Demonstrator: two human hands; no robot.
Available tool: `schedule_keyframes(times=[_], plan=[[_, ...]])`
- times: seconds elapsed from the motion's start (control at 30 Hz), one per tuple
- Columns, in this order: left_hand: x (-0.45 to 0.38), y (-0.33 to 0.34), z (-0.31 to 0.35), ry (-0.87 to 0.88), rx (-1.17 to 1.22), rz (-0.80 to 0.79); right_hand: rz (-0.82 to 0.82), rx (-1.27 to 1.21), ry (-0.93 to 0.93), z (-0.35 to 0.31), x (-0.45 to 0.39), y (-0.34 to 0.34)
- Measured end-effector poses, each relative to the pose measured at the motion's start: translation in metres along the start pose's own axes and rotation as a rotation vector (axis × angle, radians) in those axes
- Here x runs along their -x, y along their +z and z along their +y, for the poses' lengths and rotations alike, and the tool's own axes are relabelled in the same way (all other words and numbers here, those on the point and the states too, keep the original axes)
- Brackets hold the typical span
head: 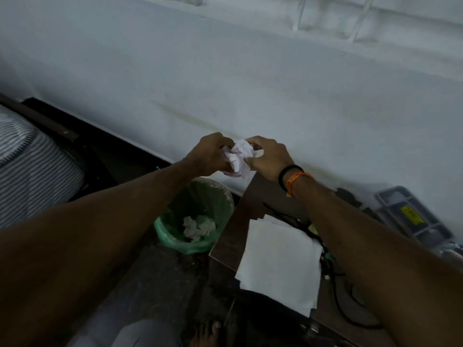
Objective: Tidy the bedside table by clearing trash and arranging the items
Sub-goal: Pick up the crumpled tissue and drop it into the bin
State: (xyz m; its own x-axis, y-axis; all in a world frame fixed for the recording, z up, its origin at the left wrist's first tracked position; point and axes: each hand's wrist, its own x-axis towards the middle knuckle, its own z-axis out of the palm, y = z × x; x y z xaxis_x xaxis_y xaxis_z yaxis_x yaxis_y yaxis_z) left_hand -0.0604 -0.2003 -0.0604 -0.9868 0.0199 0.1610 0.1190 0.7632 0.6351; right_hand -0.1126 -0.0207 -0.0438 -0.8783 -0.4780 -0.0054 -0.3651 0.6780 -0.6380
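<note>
1. Head view: both my hands are raised in front of the white wall, above the gap between the bin (194, 221) and the bench (230, 236). Between them is a crumpled paper ball (239, 157).
2. Head view, handling: the paper looks light, soft and springy. It should compress easily and will not break, but may partly unfold if released. Best hold is around its bulk, not by a loose corner.
3. Head view, grip: my left hand (211, 155) has fingers curled round the ball's left side; my right hand (269, 159) pinches its right side with fingertips and thumb. Neither hand is spread.
4. Head view, surroundings: the bin, lined in green, stands on the floor just beside the bench and already holds crumpled white paper. On the bench lie flat white sheets (278, 259), a black cable (335, 284) and a grey tray (413, 214).
5. Judgement: trash clearing is under way; the ball likely goes into the bin.
</note>
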Motion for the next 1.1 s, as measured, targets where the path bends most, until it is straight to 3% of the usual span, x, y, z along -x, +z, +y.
schedule_keyframes(times=[0.17, 0.37, 0.53, 0.73, 1.1], plan=[[0.037, 0.003, -0.053, -0.115, -0.003, -0.013, -0.036, 0.141, 0.003, -0.020, -0.013, 0.074], [0.077, 0.056, -0.136, -0.374, 0.113, -0.059, -0.270, 0.282, 0.080, -0.017, -0.024, 0.157], [0.094, 0.093, -0.160, -0.503, 0.061, -0.134, -0.392, 0.350, 0.095, -0.006, -0.023, 0.189], [0.100, 0.105, -0.163, -0.508, 0.084, -0.150, -0.485, 0.334, 0.173, 0.001, -0.024, 0.199], [0.080, 0.058, -0.093, -0.423, -0.055, -0.083, -0.171, 0.124, 0.109, -0.024, -0.001, 0.125]])
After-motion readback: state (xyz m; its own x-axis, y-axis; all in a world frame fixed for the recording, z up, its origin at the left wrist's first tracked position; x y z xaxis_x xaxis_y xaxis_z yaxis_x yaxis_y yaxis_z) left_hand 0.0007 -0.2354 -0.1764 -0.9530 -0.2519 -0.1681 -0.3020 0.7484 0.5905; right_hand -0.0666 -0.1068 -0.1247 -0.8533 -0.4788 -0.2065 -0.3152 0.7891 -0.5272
